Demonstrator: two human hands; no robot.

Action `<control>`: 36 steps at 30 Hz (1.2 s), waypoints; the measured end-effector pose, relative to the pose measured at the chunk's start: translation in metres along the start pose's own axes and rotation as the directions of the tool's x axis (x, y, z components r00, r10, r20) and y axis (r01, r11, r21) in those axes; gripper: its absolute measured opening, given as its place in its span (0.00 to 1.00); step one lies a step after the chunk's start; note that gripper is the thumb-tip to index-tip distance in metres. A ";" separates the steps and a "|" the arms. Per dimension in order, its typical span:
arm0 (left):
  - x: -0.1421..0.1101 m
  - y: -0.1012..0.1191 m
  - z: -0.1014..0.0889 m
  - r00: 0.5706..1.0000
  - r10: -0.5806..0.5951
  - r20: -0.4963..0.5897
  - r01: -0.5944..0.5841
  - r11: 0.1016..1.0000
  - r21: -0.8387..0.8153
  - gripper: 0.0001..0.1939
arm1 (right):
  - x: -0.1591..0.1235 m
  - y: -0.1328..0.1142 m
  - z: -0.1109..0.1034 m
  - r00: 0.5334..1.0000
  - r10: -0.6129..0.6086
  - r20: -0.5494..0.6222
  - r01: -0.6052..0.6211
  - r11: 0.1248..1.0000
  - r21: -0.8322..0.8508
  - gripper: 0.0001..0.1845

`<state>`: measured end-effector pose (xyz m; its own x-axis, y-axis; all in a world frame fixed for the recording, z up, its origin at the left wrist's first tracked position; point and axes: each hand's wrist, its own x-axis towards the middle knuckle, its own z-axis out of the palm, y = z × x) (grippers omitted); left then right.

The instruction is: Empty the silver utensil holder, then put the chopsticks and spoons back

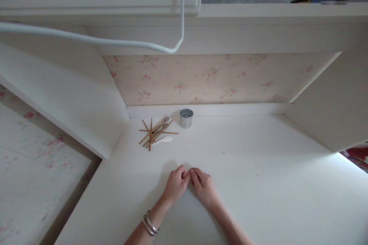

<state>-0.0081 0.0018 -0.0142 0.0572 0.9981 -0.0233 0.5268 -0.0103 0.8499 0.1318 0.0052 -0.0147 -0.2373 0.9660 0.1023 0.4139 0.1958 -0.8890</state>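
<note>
My left hand [176,184] and my right hand [204,187] rest side by side on the white desk top [258,168], knuckles touching, fingers curled under with nothing visible in them. The left wrist wears silver bangles [150,223]. Farther back lies a loose heap of wooden chopsticks [153,132] with a metal spoon [161,123] and a white spoon [163,139] among them. A small perforated metal cup [186,118] stands upright just right of the heap, against the back ledge. Both hands are well short of these things.
The desk sits in a recess with white side panels [71,95] and a floral back wall [207,78]. A white cable [115,42] hangs across the top. A shelf [273,9] above holds clear plastic packaging. Floral bedding [31,153] lies at the left.
</note>
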 end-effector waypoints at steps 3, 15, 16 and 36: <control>0.000 0.001 0.000 1.000 0.001 -0.002 -0.001 1.000 0.001 0.15 | 0.000 -0.001 0.000 1.000 -0.004 0.001 0.004 1.000 -0.003 0.18; 0.000 0.001 -0.001 1.000 0.011 0.000 -0.011 1.000 0.022 0.16 | 0.000 0.000 0.002 1.000 -0.022 -0.009 0.022 1.000 -0.012 0.18; 0.000 0.001 0.000 1.000 0.013 0.000 -0.013 1.000 0.024 0.16 | 0.000 0.000 0.002 1.000 -0.023 -0.012 0.023 1.000 -0.011 0.19; 0.000 0.001 -0.001 1.000 0.014 -0.002 -0.014 1.000 0.023 0.15 | 0.000 -0.004 0.000 1.000 -0.013 -0.003 0.013 1.000 -0.015 0.19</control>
<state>-0.0083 0.0015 -0.0134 0.0627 0.9980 -0.0104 0.5453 -0.0255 0.8379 0.1307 0.0043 -0.0111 -0.2400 0.9639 0.1149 0.4240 0.2106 -0.8808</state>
